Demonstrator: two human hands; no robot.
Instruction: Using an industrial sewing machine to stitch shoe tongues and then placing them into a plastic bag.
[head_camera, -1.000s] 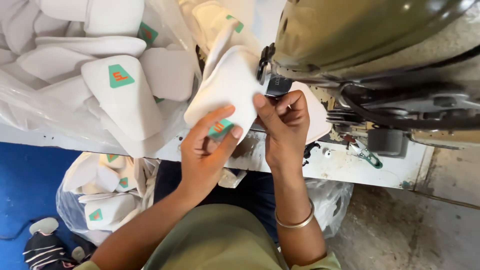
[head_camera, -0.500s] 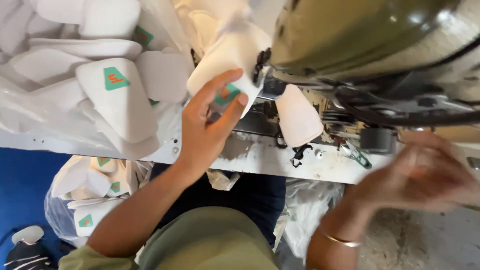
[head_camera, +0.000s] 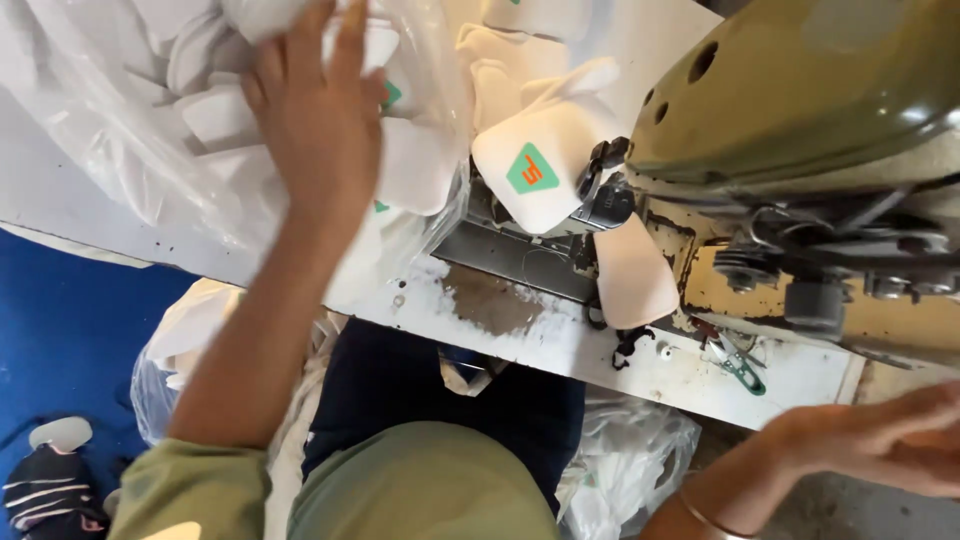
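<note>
Nearby, lap (head_camera: 430, 480): you sit close to the table, with your green top and dark trousers at the bottom of the view.
Right hand (head_camera: 890, 450): it is low on the right, away from the table. It is open and flat, a bit blurry, and holds nothing.
Bangle (head_camera: 700, 515): one thin ring is on that wrist.
Floor bags (head_camera: 190, 330): two clear bags are under the table, one on each side of your legs. The left one has white pieces in it.
Shoe (head_camera: 50, 490): one dark shoe with stripes is on the blue floor.
Table (head_camera: 560, 340): it is white and worn, with a metal plate set in it.
Snips (head_camera: 735, 362): one small pair with green handles lies near the table's edge.
Tagged piece (head_camera: 535, 180): this white piece has a green tag and sits under the needle part of the machine. Neither hand touches it.
Plain piece (head_camera: 635, 270): one more white piece hangs just below it, touching it.
Machine (head_camera: 800, 100): one big green sewing machine is on the right.
Left hand (head_camera: 315, 110): your fingers are spread wide on the big bag. I see nothing gripped in it.
Big bag (head_camera: 150, 130): one clear bag on the table, full of white pieces, too many to count.
Done, I think: only the two pieces at the needle.
Left, I think: the full big bag.
</note>
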